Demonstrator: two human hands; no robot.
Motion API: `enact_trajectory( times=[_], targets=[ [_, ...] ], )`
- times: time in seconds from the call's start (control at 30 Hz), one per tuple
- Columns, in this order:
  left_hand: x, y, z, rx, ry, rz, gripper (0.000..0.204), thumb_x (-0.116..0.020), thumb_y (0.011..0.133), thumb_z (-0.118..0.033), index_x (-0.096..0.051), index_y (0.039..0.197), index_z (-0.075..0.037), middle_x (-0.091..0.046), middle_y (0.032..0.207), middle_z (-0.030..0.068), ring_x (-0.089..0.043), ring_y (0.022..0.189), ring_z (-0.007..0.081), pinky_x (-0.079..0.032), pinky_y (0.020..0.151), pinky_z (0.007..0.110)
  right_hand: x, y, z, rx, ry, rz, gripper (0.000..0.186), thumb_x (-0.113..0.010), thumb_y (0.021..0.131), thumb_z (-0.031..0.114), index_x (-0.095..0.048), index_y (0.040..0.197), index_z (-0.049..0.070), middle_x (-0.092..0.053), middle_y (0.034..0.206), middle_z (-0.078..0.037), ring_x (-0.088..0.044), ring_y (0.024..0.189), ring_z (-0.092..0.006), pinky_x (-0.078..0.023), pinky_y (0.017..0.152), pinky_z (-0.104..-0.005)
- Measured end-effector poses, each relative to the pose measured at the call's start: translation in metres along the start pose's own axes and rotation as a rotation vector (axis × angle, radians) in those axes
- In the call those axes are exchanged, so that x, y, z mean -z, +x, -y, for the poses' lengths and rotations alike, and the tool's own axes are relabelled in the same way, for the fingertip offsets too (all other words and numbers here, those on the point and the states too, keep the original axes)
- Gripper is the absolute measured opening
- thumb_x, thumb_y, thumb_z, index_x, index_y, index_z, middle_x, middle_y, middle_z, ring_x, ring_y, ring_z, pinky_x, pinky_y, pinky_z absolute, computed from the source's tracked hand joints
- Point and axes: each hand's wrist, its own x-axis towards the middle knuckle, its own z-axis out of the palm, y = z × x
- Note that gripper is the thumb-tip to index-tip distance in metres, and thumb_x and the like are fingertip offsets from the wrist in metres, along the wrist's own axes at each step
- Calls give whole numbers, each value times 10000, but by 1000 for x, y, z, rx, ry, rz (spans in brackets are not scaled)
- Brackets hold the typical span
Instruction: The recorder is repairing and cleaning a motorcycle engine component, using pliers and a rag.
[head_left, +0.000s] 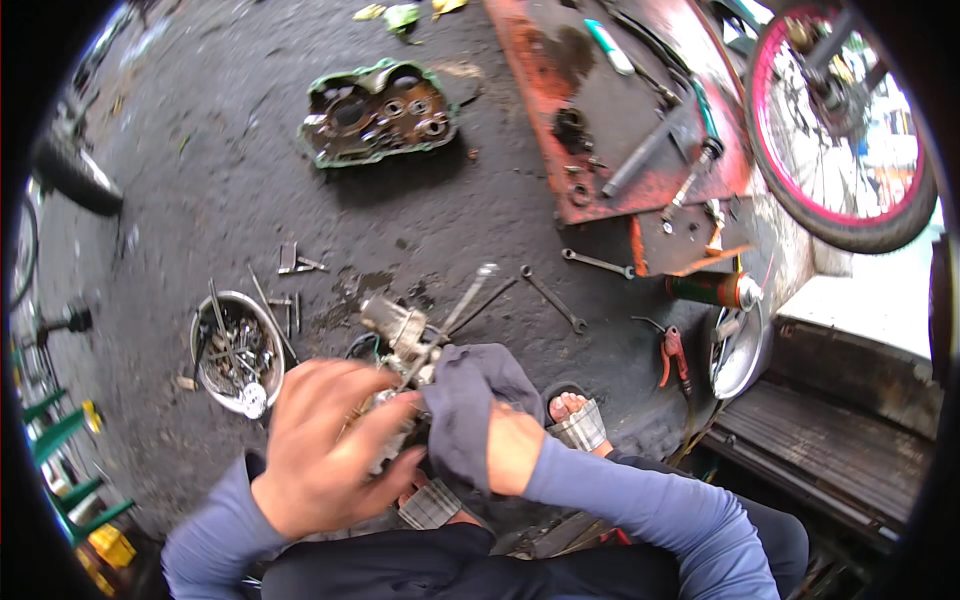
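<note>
Lateral clearance exists over the floor (270, 215) between the green-edged casing (375, 118) and the metal bowl (197, 375). Ahead of the metal assembly (398, 325), a dark rod (482, 306) obstructs low passage; on its right, grey cloth (468, 385) in the right hand (512, 445) blocks access. Clearance under the left hand (330, 435) appears tight, but motion blur obscures it.

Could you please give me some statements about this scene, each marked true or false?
1. The right hand holds a grey cloth. True.
2. The metal casing lies on the red board. False: the casing lies on the dark ground.
3. The wheel at the upper right has a pink rim. True.
4. The bowl of metal parts is right of both hands. False: the bowl is to their left.
5. The left hand is close to a metal assembly. True.
</note>
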Motion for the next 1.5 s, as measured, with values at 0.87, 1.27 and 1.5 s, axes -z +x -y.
enact_trajectory(
  times=[0.87,1.27,1.5],
  targets=[
    [5,200,-22,189,-792,450,130,-768,889,-85,-708,796,-17,-662,694,-1,-630,667,108,-509,624,304,-13,-24,23,-318,-207,-104,338,-659,846,198,-691,1039,-77,-604,1138,-190,-618,1086,-341,-557,848,-435],
    [-18,136,87,-90,-119,376,325,-546,1048,-265,-695,1108,18,-651,949,195,-644,955,388,-509,865,455,-32,-21,32,-84,-418,-101,473,-639,838,252,-640,1203,-49,-639,960,-290,-693,742,-414,-593,694,-495],
    [-22,154,83,72,-264,622,380,-571,1049,-316,-700,1206,6,-719,1108,236,-698,1027,336,-535,892,395,-28,-27,37,3,-467,-140,355,-636,798,218,-716,1049,-19,-628,912,-309,-695,732,-404,-575,630,-472]
  ],
)
